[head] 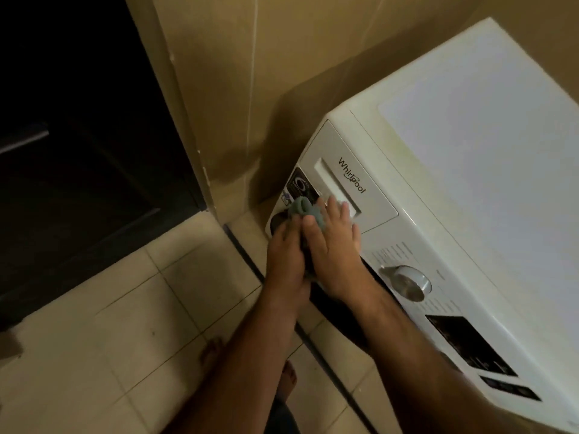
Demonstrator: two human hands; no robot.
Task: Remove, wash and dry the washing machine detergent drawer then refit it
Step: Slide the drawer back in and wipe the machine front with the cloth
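The detergent drawer [372, 195], a white panel with a brand name, sits flush in the front top corner of the white washing machine [485, 158]. The straight fingers of my right hand [336, 245] lie on the drawer's recessed handle. Close beside it, just below the drawer, my left hand [285, 255] holds a grey-blue cloth [305, 209]. The cloth bunches up between the two hands against the machine's front. How far it reaches under my right hand is hidden.
A silver dial [411, 282] and a dark display panel [468, 344] follow along the machine's front. A beige wall [238, 89] stands close to the machine's left. A dark doorway [78, 151] opens further left. My bare feet [216, 349] stand on the tiled floor [109, 339].
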